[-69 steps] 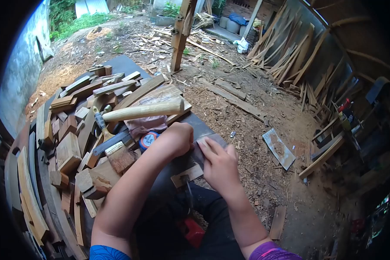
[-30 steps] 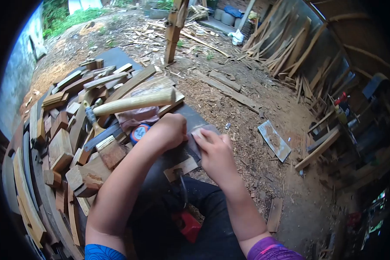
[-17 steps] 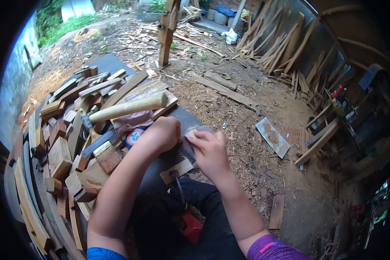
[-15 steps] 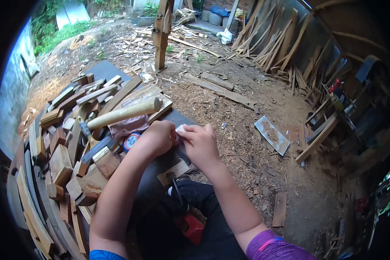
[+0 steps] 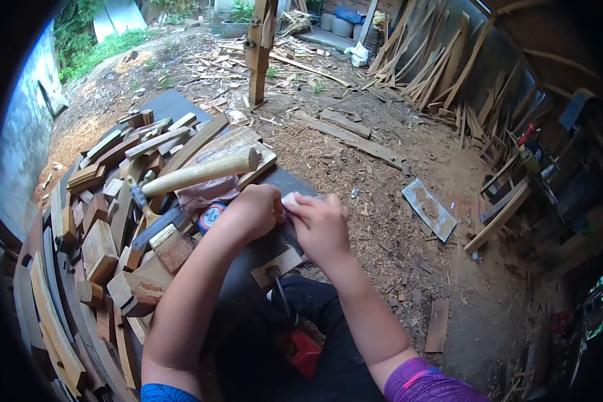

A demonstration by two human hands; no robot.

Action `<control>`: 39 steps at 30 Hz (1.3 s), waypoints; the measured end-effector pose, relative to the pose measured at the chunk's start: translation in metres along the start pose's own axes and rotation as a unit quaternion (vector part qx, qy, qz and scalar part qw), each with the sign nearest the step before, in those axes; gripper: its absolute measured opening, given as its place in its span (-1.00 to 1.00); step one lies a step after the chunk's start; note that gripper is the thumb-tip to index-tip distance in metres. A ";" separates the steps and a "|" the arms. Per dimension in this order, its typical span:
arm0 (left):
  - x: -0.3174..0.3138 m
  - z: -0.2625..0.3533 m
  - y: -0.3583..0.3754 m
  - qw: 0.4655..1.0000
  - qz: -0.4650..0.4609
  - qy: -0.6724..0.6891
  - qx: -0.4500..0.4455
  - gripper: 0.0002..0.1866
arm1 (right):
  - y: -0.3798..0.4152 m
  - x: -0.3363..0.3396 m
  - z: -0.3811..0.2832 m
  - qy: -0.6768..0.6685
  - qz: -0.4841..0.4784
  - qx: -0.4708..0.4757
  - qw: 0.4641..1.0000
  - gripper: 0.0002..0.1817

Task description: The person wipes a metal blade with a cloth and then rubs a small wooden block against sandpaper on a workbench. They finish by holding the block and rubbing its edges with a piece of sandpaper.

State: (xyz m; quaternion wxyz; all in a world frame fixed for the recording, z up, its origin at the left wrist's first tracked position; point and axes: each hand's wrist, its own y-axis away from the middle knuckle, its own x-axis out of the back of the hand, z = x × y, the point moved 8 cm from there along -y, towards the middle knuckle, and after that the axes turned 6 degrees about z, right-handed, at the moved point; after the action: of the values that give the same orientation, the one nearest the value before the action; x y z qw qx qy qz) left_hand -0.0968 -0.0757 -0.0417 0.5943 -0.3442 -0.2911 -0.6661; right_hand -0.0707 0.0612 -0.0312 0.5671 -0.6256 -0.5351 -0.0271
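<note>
Over the dark tabletop [image 5: 295, 181], my two hands meet, close together. My right hand [image 5: 320, 226] is closed, pinching a small white piece [image 5: 289, 200] whose kind I cannot make out. Right beside that piece, my left hand [image 5: 260, 209] is curled with its fingers mostly hidden, so what it grips does not show. Near my left wrist lie a blue and orange tape measure [image 5: 210, 216], a pinkish cloth [image 5: 204, 195] and a brush with brown bristles [image 5: 173, 249]. A thick pale wooden handle [image 5: 201, 172] rests across the cloth.
Wood offcuts [image 5: 99, 249] are heaped on the table's left. A clamp [image 5: 283, 295] grips a small wood plate [image 5: 277, 266] at the near edge. Beyond stand a wooden post [image 5: 256, 67] and leaning planks [image 5: 442, 67]. Chips and a pale flat sheet [image 5: 429, 209] lie on the ground.
The whole view has shifted slightly, so the scene sits a little further right and down. Both hands stay together at the white piece, with the right fingers slightly shifted.
</note>
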 end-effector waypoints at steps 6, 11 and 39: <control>0.004 0.004 0.002 0.998 0.039 -0.007 -0.040 -0.80 | 0.007 0.003 -0.001 0.011 -0.015 -0.003 1.000 -0.82; 0.002 -0.001 -0.001 1.000 0.011 -0.009 -0.021 -0.76 | 0.033 0.030 -0.006 -0.012 -0.022 -0.030 0.999 -0.84; 0.001 0.007 -0.001 0.999 -0.017 -0.032 0.001 -0.80 | 0.007 0.032 0.013 -0.020 -0.001 -0.075 0.997 -0.81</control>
State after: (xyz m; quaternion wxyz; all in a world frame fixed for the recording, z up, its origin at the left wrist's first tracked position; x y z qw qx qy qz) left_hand -0.0976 -0.0710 -0.0366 0.5734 -0.3594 -0.3169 -0.6646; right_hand -0.0594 0.0924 -0.0203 0.5078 -0.6663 -0.5433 -0.0555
